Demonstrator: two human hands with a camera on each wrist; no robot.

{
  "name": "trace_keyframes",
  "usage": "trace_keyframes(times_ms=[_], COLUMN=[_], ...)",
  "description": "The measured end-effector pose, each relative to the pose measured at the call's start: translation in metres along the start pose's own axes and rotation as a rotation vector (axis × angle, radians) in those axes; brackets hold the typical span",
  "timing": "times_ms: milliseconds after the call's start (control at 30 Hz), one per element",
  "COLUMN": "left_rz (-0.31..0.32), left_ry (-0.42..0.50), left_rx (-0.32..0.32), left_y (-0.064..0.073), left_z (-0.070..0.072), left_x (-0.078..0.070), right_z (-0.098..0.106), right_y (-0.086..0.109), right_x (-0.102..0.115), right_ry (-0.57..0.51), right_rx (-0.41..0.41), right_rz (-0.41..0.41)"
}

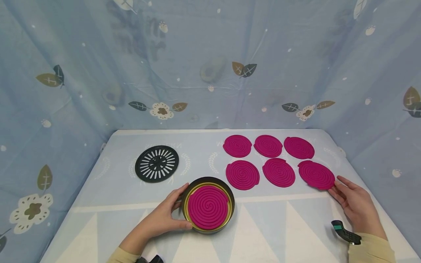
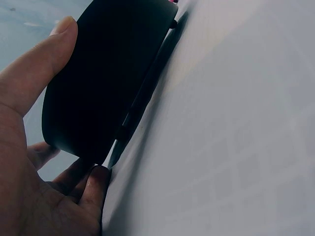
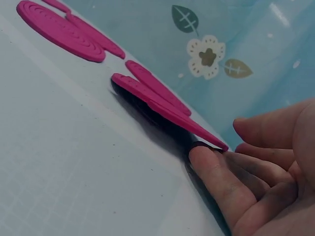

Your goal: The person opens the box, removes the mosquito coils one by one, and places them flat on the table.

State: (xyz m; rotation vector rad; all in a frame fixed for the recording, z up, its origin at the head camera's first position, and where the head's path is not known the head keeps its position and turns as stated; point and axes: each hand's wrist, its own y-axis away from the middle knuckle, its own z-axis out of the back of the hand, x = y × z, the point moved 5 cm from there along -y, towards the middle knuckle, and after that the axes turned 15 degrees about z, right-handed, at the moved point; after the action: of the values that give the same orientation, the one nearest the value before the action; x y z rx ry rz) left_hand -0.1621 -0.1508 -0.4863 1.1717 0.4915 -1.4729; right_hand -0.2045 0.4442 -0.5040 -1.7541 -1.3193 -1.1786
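A round black tin (image 1: 231, 215) with a gold-coloured inner rim stands at the near middle of the table. My left hand (image 1: 166, 215) grips its left side, thumb at the front and fingers round the back; the tin's dark side wall (image 2: 108, 73) fills much of the left wrist view. Inside it lies a magenta mosquito coil (image 1: 208, 207). On the right, my right hand (image 1: 356, 202) pinches the near right edge of another magenta mosquito coil (image 1: 316, 175). This coil's raised edge (image 3: 197, 129) tilts above the table in the right wrist view, with a shadow beneath.
Several more magenta coils (image 1: 279, 172) lie in two rows at the back right. A black slotted lid (image 1: 157, 164) lies flat at the back left. Patterned blue cloth (image 1: 210, 65) hangs behind and beside the table (image 1: 263, 219).
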Motion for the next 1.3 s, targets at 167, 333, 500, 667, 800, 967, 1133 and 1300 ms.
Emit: trace_keyframes(times_ms=[167,333,500,667,800,967,1133,1300], left_rz=[0.001,-0.008,-0.003,0.001,0.000,-0.008,-0.011,-0.020], left_ry=[-0.003,0.004,0.001,-0.004,-0.003,0.004,0.015,0.019], left_rx=[-0.003,0.003,-0.002,-0.003,-0.002,0.000,0.009,0.006], left_y=[0.000,0.000,0.000,0.000,0.000,0.000,0.000,0.001], left_z=[0.001,0.001,0.001,0.002,0.002,0.001,0.000,0.000], left_x=[0.000,-0.001,0.000,0.000,0.000,0.000,0.000,-0.001], right_z=[0.000,0.000,-0.001,0.002,0.003,0.003,0.003,0.002], right_y=[0.003,0.005,0.007,0.007,0.007,0.007,0.008,0.009], right_x=[0.003,0.007,0.010,0.012,0.011,0.012,0.013,0.013], right_ry=[0.038,0.005,-0.025,-0.055,-0.075,-0.086,-0.092,-0.089], right_rx=[-0.002,0.032,0.080,0.077,0.060,0.039,0.033,0.034], right_rz=[-0.042,-0.037,-0.038,-0.024,-0.015,-0.001,0.011,0.013])
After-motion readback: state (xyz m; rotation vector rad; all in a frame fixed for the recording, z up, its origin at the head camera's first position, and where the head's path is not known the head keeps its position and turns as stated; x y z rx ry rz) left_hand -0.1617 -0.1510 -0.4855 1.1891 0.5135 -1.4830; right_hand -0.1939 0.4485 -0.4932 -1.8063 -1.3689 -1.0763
